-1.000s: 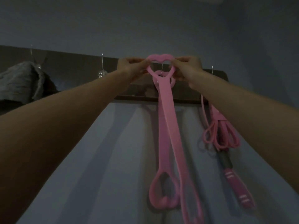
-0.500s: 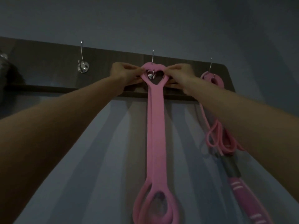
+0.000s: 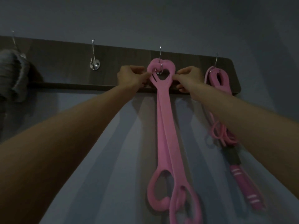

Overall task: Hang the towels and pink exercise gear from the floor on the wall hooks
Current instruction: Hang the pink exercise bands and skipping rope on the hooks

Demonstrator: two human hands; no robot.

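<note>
Our left hand [image 3: 131, 76] and right hand [image 3: 189, 78] each pinch one side of the top loop of the pink rubber resistance band with heart-shaped handles [image 3: 163, 126]. The loop sits over the chrome wall hook [image 3: 159, 72] near 12 o'clock in our view. The straps hang down toward 6 o'clock against the wall.

The top loop looks doubled, two handles laid together. If only one of them is truly over the prong, we judge the other may drop to the floor once we let go. The rubber stretches too, so a tug while releasing could spring the loop off the short prong. The dim light hides how deep the loop sits.

At 3 o'clock of the band hangs a pink skipping rope [image 3: 216, 78]. The band's low handles could bump it if they swing. A grey ribbed towel [image 3: 13, 75] hangs at 9 o'clock on the dark wooden rail [image 3: 64, 62], beside a bare chrome hook [image 3: 95, 64].
</note>
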